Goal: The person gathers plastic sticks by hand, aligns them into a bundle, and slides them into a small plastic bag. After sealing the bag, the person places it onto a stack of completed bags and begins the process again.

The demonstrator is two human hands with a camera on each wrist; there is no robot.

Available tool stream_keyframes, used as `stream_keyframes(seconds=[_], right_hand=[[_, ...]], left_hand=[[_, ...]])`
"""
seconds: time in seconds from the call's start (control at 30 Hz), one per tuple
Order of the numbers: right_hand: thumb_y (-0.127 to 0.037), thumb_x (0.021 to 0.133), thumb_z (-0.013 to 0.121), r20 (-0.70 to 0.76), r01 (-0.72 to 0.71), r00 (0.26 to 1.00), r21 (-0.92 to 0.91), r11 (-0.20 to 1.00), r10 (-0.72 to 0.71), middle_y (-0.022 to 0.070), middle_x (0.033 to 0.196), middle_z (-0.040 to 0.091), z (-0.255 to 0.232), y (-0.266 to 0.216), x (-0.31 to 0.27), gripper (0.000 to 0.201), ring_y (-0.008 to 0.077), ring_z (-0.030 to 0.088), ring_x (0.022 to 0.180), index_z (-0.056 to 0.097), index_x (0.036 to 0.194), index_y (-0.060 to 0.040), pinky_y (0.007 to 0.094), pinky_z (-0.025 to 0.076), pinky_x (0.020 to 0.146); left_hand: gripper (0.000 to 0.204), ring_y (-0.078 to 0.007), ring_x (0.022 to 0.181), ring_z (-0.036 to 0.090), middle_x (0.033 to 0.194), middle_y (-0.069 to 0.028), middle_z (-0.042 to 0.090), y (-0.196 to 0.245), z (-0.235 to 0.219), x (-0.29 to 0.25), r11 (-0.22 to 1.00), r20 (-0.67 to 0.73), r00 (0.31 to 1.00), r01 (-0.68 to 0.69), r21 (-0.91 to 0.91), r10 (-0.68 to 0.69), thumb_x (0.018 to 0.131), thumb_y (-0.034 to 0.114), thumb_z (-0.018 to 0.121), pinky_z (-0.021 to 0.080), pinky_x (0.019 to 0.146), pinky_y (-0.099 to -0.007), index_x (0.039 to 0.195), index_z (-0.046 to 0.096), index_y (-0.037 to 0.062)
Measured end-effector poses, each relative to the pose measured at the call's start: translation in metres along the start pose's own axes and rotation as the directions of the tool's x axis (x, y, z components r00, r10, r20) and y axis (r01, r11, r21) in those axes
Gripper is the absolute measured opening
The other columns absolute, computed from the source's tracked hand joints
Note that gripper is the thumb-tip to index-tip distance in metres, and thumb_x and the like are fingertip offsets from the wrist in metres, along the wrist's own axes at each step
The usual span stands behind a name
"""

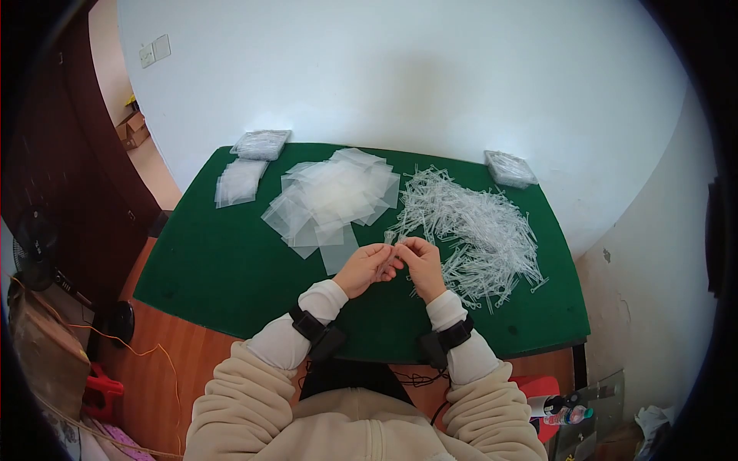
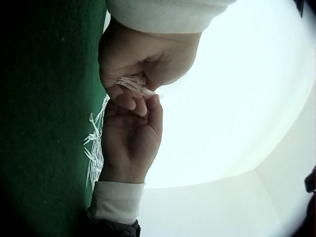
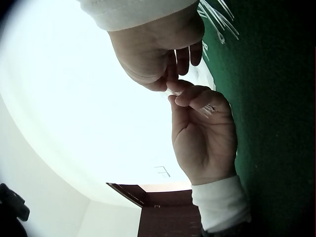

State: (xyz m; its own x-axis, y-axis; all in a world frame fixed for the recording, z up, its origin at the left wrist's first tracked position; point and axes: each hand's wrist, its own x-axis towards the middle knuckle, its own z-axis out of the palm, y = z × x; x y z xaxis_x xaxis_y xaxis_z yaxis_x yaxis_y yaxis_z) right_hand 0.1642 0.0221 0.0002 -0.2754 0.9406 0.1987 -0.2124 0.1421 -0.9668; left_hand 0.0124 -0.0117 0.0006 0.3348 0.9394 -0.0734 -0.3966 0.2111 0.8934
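My left hand (image 1: 365,270) grips a small bundle of thin clear plastic sticks (image 2: 136,85) in its curled fingers, over the near part of the table. At the bundle's end, my right hand (image 1: 423,267) pinches the stick tips between thumb and fingers, meeting the left fingertips. In the right wrist view the left hand's fingers (image 3: 202,98) cover most of the bundle. Just beyond and to the right spreads a big loose pile of similar sticks (image 1: 492,230), many with small looped ends. A heap of flat translucent bags (image 1: 334,196) lies beyond the left hand.
The green-topped table (image 1: 207,265) stands against a white wall. At its back left are a filled clear pack (image 1: 261,144) and a small stack of bags (image 1: 240,183). Another filled pack (image 1: 510,169) sits at the back right corner.
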Motion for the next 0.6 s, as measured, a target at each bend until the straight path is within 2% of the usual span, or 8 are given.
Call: stream_keyframes(seconds=[0.13,0.23,0.47,0.6], right_hand=[[-0.008,0.078,0.062,0.006,0.006,1.000,-0.004,1.000,-0.006,0.0039,0.077,0.062,0.0009,-0.0013,-0.0001,0.011,0.0094,0.056,0.069,0.061,0.084,0.0010,0.0218,0.045,0.064],[-0.006,0.081,0.059,-0.003,0.013,1.000,-0.022,1.000,-0.013,0.0002,0.075,0.059,0.0032,-0.0030,-0.0009,0.006,0.0063,0.053,0.069,0.060,0.080,-0.0004,0.0196,0.042,0.064],[-0.006,0.082,0.059,0.010,0.025,1.000,-0.021,0.999,-0.025,0.0003,0.076,0.059,0.0024,0.0001,0.0000,0.005,0.0060,0.053,0.068,0.060,0.082,-0.0006,0.0192,0.042,0.063],[-0.005,0.082,0.058,0.028,0.041,0.999,-0.037,0.998,-0.040,0.0008,0.075,0.059,0.0020,0.0022,-0.0001,0.006,0.0066,0.053,0.068,0.059,0.084,-0.0002,0.0195,0.043,0.062]], left_hand=[[0.026,-0.0079,0.068,0.052,0.088,-0.0029,0.059,0.0001,-0.0002,0.0001,1.000,-0.002,1.000,0.001,0.009,-0.001,0.095,0.028,0.039,0.045,0.066,-0.0224,0.098,0.054,0.0068],[0.026,-0.0080,0.068,0.052,0.088,-0.0030,0.059,0.0001,0.0001,0.0002,1.000,-0.005,1.000,0.002,0.013,-0.002,0.095,0.028,0.039,0.045,0.066,-0.0226,0.098,0.054,0.0067],[0.027,-0.0090,0.069,0.053,0.088,-0.0034,0.060,0.0029,0.0024,-0.0022,1.000,-0.014,1.000,-0.001,0.025,0.001,0.095,0.028,0.039,0.045,0.067,-0.0231,0.097,0.055,0.0055],[0.027,-0.0101,0.071,0.055,0.087,-0.0036,0.060,0.0024,0.0031,-0.0021,0.993,0.004,1.000,-0.014,0.114,0.014,0.095,0.025,0.041,0.046,0.069,-0.0240,0.099,0.057,0.0035]])
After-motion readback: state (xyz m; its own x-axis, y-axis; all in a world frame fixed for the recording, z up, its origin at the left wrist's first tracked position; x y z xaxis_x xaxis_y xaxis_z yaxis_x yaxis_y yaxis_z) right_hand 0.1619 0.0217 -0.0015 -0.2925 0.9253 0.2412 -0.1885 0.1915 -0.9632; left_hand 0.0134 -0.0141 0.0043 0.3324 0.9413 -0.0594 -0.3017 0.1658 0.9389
